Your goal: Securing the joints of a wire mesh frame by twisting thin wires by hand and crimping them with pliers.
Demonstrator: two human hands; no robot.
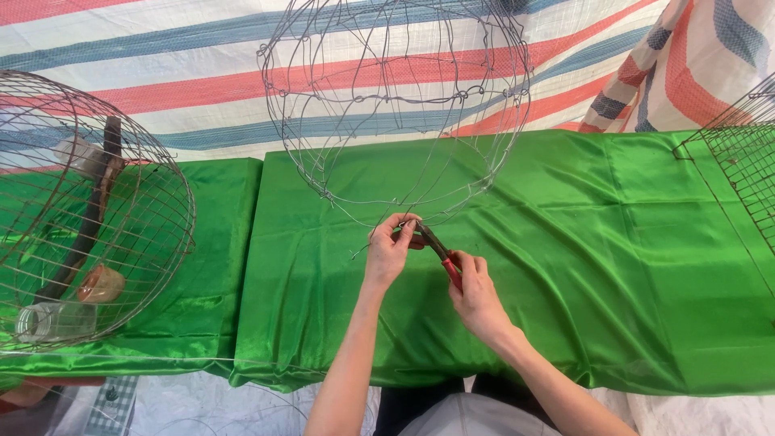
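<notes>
I see my left hand (390,249) pinching the lowest wire of the unfinished wire frame (395,105), which stands on the green cloth (613,266) at the far middle of the table. My right hand (476,295) is closed around the red-handled pliers (440,252), whose tip meets that same wire beside my left fingers. A finished round cage (89,210) lies to the left, a mesh panel (747,169) at far right.

Table cloth (565,266) was glossy bright green. Far tarpaulin (186,73) showed red, blue and white stripes. Pliers (442,257) had red handles. Wire frame (395,105) was grey.
</notes>
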